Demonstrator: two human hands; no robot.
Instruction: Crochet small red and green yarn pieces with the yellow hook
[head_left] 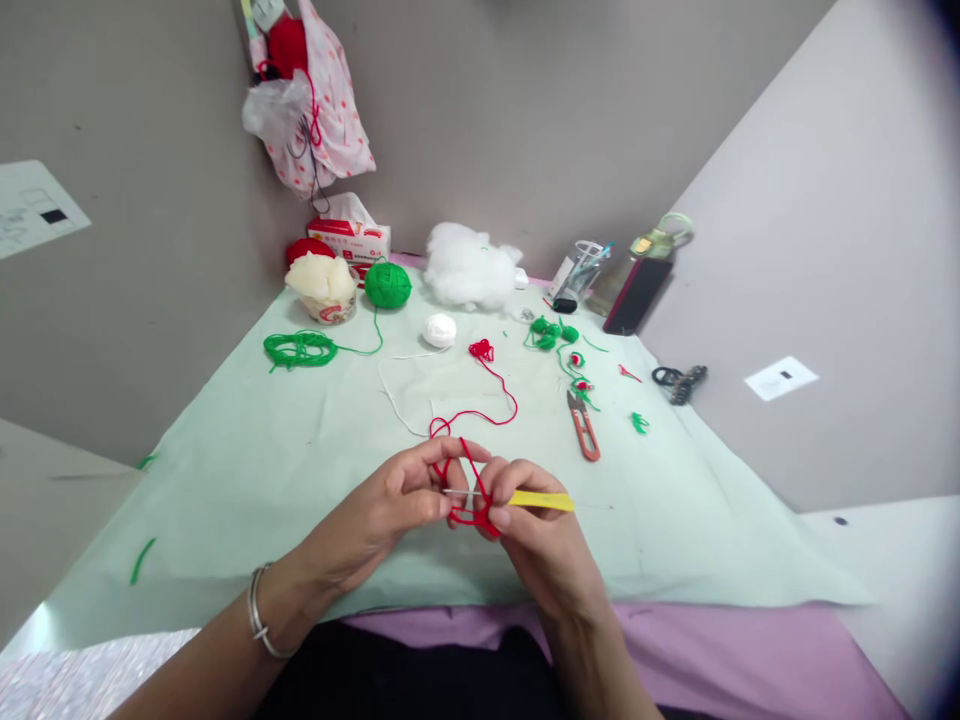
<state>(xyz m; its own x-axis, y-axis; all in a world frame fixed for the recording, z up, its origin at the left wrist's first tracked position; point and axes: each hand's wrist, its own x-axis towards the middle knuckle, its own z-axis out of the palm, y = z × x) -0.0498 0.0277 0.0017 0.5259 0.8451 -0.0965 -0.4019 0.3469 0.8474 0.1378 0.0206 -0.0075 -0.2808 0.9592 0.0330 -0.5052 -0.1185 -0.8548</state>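
In the head view, a crochet hook (525, 498) with a yellow handle and a thin, pale metal shaft is being pinched in the closed fingers of the right hand (536, 530). Its long axis is lying almost level, parallel to the near edge of the worktop (247, 480), with the shaft pointing left towards the left hand (390, 505) and the handle sticking out to the right. Red yarn (469, 470) is being held in loops around the shaft and between the two hands; the left hand's thumb and fingers are being kept closed on the strand just beside the hook's tip. The tip itself is too small to be made out. From the hands, near the middle of the near edge, the soft, fuzzy strand is being trailed in a loose curve towards the centre of the pale green sheet, ending in a small tangle.

A smooth metal bangle (259, 610) is being worn on the left wrist. Orange-handled thread snips (583, 425) are lying right of centre, blades pointing away. A round green yarn ball (388, 285), a small white ball (439, 329) and a fluffy clump of white stuffing (469, 265) are sitting towards the far edge, with a loose green skein (300, 348) nearer the far left corner
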